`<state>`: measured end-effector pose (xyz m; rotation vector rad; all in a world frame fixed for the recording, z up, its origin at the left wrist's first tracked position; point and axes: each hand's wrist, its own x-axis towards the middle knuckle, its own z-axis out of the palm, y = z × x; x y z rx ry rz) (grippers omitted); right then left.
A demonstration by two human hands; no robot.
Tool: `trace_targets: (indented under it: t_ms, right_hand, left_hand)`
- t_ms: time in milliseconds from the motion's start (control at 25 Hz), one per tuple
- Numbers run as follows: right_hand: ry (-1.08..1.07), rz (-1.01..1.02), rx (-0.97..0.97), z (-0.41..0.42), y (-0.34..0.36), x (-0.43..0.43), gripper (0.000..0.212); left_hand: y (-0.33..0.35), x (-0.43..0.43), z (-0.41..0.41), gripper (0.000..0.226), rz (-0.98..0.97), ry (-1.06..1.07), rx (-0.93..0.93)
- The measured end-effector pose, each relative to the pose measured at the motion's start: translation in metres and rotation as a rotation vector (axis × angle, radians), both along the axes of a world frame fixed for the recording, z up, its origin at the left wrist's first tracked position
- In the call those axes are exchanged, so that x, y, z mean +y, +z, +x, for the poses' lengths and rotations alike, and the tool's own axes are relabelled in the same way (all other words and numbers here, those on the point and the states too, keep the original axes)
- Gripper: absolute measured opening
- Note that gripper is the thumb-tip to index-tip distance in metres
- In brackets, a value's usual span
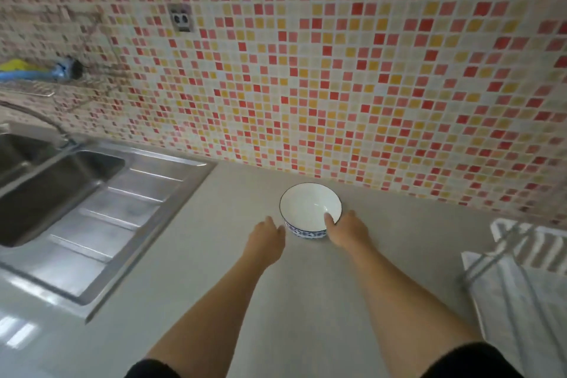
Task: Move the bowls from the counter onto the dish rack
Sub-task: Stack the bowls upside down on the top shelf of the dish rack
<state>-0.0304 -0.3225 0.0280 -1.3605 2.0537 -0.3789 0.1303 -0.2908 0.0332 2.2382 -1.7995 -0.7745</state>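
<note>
Bowl [310,209]: gripped at near-right rim by right hand [348,228], thumb inside; left hand [267,235] loosely open, just left of it.

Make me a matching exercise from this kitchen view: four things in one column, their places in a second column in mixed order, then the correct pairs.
Things:
1. bowl
2. sink
3. dish rack
4. right hand

Places:
A. at the right edge of the counter
B. set into the counter at the far left
C. on the bowl's right rim, thumb inside
D. on the counter near the tiled wall, between both hands

Pairs: 1-D, 2-B, 3-A, 4-C
</note>
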Motion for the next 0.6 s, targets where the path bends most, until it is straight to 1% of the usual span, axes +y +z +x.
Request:
trace_targets:
  t_ms: [80, 160, 320, 400, 480, 600]
  right_hand:
    - [-0.103, 0.011, -0.122, 0.012, -0.019, -0.009, 0.068]
    - [-0.173, 0.005, -0.217, 0.021, -0.032, -0.018, 0.062]
    - [-0.198, 0.022, -0.391, 0.023, -0.047, -0.022, 0.047]
    - [-0.173, 0.031, -0.41, 0.02, -0.046, -0.008, 0.044]
    - [-0.135, 0.026, -0.417, 0.011, -0.049, 0.01, 0.042]
    - [-0.118, 0.041, -0.45, -0.004, -0.057, 0.039, 0.039]
  left_hand:
    - [-0.019, -0.003, 0.002, 0.042, 0.007, 0.027, 0.038]
    - [-0.028, -0.006, 0.002, 0.044, -0.007, 0.042, 0.076]
    - [-0.032, -0.011, -0.006, 0.056, -0.037, 0.08, 0.204]
    - [-0.035, -0.013, -0.011, 0.062, -0.043, 0.116, 0.248]
    - [-0.039, -0.014, -0.012, 0.065, -0.015, 0.132, 0.227]
    - [-0.043, -0.009, -0.01, 0.061, 0.067, 0.133, 0.192]
